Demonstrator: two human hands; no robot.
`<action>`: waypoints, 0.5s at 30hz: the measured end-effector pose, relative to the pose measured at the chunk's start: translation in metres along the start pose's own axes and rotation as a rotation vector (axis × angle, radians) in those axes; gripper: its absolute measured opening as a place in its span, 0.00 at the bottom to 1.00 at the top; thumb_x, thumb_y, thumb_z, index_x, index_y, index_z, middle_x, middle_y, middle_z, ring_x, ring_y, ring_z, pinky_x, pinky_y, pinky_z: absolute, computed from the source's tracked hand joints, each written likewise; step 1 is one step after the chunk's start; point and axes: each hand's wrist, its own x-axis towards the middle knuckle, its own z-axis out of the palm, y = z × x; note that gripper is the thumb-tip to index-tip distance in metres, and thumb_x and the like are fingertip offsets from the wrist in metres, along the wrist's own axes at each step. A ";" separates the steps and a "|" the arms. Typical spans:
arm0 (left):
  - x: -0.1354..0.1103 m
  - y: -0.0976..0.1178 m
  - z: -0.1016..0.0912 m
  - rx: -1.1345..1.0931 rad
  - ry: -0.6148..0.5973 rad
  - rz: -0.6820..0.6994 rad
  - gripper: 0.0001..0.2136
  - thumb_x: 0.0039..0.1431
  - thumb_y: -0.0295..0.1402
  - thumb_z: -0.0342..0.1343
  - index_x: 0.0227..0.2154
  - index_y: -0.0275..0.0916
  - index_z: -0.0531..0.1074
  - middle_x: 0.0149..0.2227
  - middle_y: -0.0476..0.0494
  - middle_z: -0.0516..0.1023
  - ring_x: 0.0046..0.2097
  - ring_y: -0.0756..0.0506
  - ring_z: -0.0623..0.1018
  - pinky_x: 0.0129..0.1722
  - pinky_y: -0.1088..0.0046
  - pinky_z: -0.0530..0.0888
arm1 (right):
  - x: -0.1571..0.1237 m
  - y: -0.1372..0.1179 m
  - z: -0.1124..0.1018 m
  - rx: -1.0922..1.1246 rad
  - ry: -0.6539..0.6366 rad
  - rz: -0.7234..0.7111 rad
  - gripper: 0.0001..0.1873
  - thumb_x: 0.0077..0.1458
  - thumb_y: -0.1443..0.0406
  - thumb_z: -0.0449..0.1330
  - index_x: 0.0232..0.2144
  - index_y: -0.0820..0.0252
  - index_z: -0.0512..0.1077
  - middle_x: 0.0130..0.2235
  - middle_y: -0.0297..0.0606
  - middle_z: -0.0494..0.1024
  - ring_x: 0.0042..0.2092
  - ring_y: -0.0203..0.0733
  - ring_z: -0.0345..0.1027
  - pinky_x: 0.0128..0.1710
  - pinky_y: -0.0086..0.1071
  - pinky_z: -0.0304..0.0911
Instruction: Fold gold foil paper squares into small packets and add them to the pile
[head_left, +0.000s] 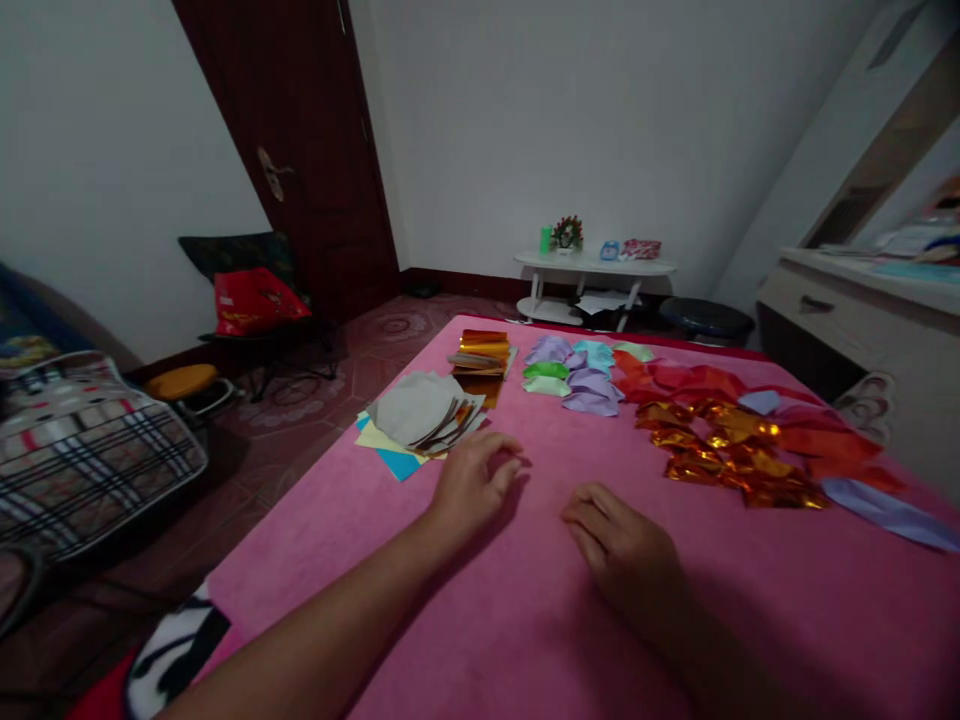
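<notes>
My left hand [474, 482] rests palm down on the pink tablecloth [525, 620], fingers loosely spread, just right of a stack of paper sheets [420, 415] in grey, yellow and blue. My right hand [619, 540] lies beside it on the cloth, fingers curled slightly and apart, holding nothing. Farther back lie a small pile of gold foil sheets [481, 353], several folded pastel paper pieces [576, 378] in lilac, green and teal, and a spread of folded red and gold foil pieces [731, 440].
A white low table [596, 268] with small items stands by the far wall. A dark wooden door [300, 150] is at back left, a chair with a red bag [251, 300] near it. A plaid bag [82, 445] sits left; a white cabinet [847, 310] stands right.
</notes>
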 end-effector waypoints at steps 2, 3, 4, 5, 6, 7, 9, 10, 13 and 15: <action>0.015 -0.015 -0.026 0.172 0.139 0.001 0.06 0.54 0.31 0.56 0.35 0.40 0.76 0.39 0.43 0.77 0.44 0.42 0.73 0.47 0.64 0.67 | 0.000 0.003 0.001 0.023 -0.031 0.012 0.13 0.60 0.68 0.47 0.32 0.57 0.71 0.35 0.38 0.73 0.34 0.38 0.69 0.35 0.29 0.63; 0.022 -0.025 -0.039 0.232 0.192 -0.018 0.06 0.54 0.33 0.56 0.34 0.40 0.76 0.39 0.43 0.77 0.45 0.41 0.72 0.49 0.62 0.66 | 0.000 0.005 0.001 0.036 -0.042 0.025 0.13 0.60 0.68 0.47 0.32 0.57 0.71 0.35 0.37 0.73 0.34 0.38 0.68 0.35 0.29 0.63; 0.027 -0.035 -0.052 0.255 0.241 -0.051 0.07 0.54 0.34 0.56 0.34 0.40 0.76 0.40 0.42 0.77 0.46 0.40 0.72 0.51 0.60 0.64 | 0.000 0.007 0.001 0.048 -0.051 0.034 0.12 0.60 0.67 0.47 0.32 0.57 0.71 0.35 0.37 0.73 0.34 0.38 0.68 0.35 0.29 0.63; 0.032 -0.045 -0.064 0.227 0.273 -0.098 0.08 0.53 0.36 0.57 0.34 0.39 0.76 0.41 0.42 0.76 0.48 0.40 0.71 0.52 0.59 0.63 | -0.001 0.010 0.001 0.056 -0.061 0.039 0.12 0.60 0.67 0.47 0.33 0.57 0.71 0.35 0.37 0.73 0.35 0.38 0.68 0.35 0.30 0.63; 0.035 -0.056 -0.076 0.146 0.273 -0.175 0.10 0.50 0.38 0.59 0.33 0.38 0.76 0.41 0.41 0.76 0.47 0.39 0.72 0.52 0.59 0.64 | -0.001 0.011 0.001 0.062 -0.070 0.039 0.12 0.60 0.67 0.47 0.33 0.56 0.70 0.35 0.37 0.73 0.35 0.38 0.69 0.36 0.30 0.63; 0.037 -0.065 -0.086 0.023 0.237 -0.278 0.12 0.48 0.41 0.61 0.32 0.37 0.76 0.38 0.41 0.76 0.45 0.39 0.73 0.50 0.60 0.66 | -0.001 0.012 0.002 0.067 -0.075 0.037 0.12 0.60 0.67 0.47 0.33 0.56 0.70 0.35 0.37 0.73 0.35 0.38 0.69 0.36 0.30 0.63; 0.037 -0.082 -0.103 -0.063 0.169 -0.329 0.18 0.50 0.46 0.58 0.33 0.35 0.75 0.34 0.40 0.77 0.39 0.41 0.75 0.43 0.62 0.70 | -0.002 0.014 0.003 0.074 -0.079 0.040 0.11 0.60 0.66 0.47 0.34 0.56 0.70 0.36 0.37 0.73 0.36 0.38 0.69 0.37 0.30 0.64; 0.035 -0.088 -0.109 -0.097 0.138 -0.337 0.19 0.50 0.48 0.57 0.35 0.35 0.75 0.35 0.40 0.77 0.38 0.42 0.75 0.41 0.64 0.71 | -0.002 0.014 0.004 0.080 -0.079 0.044 0.11 0.60 0.66 0.47 0.34 0.56 0.70 0.36 0.37 0.73 0.36 0.38 0.69 0.37 0.31 0.64; 0.028 -0.100 -0.120 -0.279 -0.054 -0.359 0.23 0.42 0.46 0.64 0.38 0.35 0.75 0.38 0.40 0.77 0.37 0.43 0.76 0.38 0.68 0.72 | -0.001 0.017 0.005 0.102 -0.083 0.043 0.11 0.59 0.66 0.48 0.34 0.56 0.70 0.36 0.37 0.73 0.36 0.38 0.69 0.37 0.30 0.64; 0.025 -0.103 -0.122 -0.391 -0.180 -0.369 0.25 0.36 0.41 0.69 0.40 0.36 0.74 0.40 0.40 0.77 0.40 0.43 0.76 0.40 0.68 0.73 | -0.001 0.019 0.004 0.115 -0.095 0.036 0.11 0.59 0.66 0.48 0.34 0.55 0.71 0.37 0.36 0.74 0.36 0.38 0.70 0.37 0.30 0.65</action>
